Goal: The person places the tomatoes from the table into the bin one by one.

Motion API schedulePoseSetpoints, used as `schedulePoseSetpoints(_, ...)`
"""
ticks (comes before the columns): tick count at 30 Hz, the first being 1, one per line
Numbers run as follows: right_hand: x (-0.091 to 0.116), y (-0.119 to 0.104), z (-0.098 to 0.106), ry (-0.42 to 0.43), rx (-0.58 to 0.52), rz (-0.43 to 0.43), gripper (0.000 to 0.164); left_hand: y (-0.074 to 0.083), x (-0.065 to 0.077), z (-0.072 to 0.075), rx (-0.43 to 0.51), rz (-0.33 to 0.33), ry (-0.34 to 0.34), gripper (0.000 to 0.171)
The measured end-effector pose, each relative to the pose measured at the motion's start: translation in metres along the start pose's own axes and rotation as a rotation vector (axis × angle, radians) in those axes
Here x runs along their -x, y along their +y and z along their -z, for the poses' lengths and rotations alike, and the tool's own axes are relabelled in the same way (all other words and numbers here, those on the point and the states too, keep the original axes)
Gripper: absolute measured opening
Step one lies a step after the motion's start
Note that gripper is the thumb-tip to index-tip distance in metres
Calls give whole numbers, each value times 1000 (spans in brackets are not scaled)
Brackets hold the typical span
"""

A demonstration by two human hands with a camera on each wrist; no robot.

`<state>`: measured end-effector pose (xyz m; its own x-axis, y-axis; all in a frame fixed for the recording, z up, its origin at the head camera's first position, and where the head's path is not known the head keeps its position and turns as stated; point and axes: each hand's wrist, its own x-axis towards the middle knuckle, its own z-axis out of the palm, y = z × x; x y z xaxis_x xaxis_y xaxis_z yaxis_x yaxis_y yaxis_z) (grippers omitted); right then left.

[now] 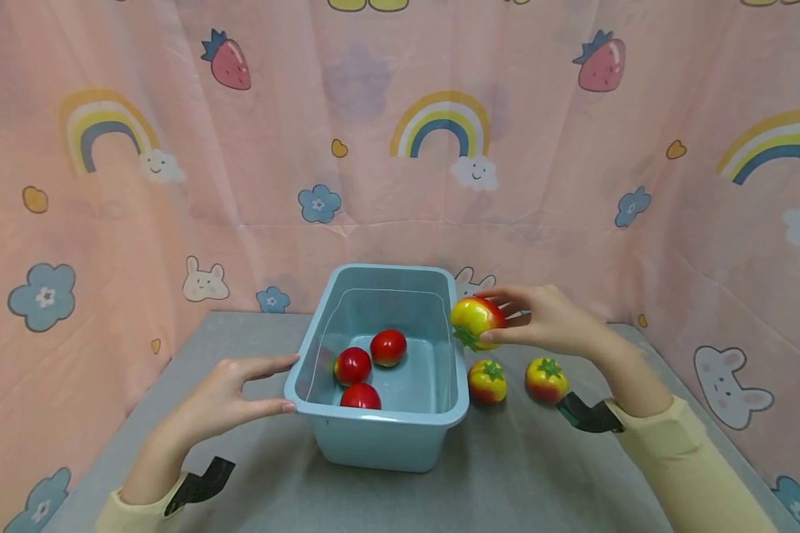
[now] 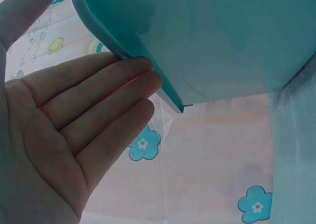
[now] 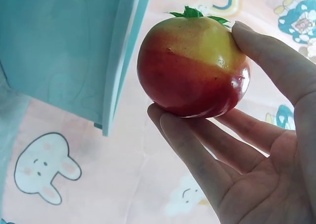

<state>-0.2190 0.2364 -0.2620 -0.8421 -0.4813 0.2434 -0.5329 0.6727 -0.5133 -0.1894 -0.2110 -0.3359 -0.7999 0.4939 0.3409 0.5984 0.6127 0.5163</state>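
Note:
My right hand point(image 1: 547, 320) pinches a red-and-yellow tomato point(image 1: 475, 323) between thumb and fingers, raised beside the right rim of a light blue plastic bin point(image 1: 376, 419). In the right wrist view the tomato point(image 3: 193, 68) shows its green leafy top. Three tomatoes lie inside the bin, red side up, one of them a red tomato point(image 1: 388, 348) towards the middle. My left hand point(image 1: 230, 400) has its fingers and thumb extended, their tips at the bin's left rim near the front corner. In the left wrist view the straight fingers point(image 2: 111, 103) meet the rim's outside.
Two more tomatoes, a nearer one point(image 1: 487, 382) and another point(image 1: 546, 380), sit on the grey table point(image 1: 527, 474) right of the bin, below my right hand. A pink patterned curtain point(image 1: 267, 148) hangs behind and along both sides.

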Motion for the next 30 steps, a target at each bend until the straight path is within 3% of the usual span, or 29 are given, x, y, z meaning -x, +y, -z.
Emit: schedulePoseSetpoints(30, -27, -27, -6, -19, -65, 88, 57, 0, 0, 0, 9, 7, -7, 62)
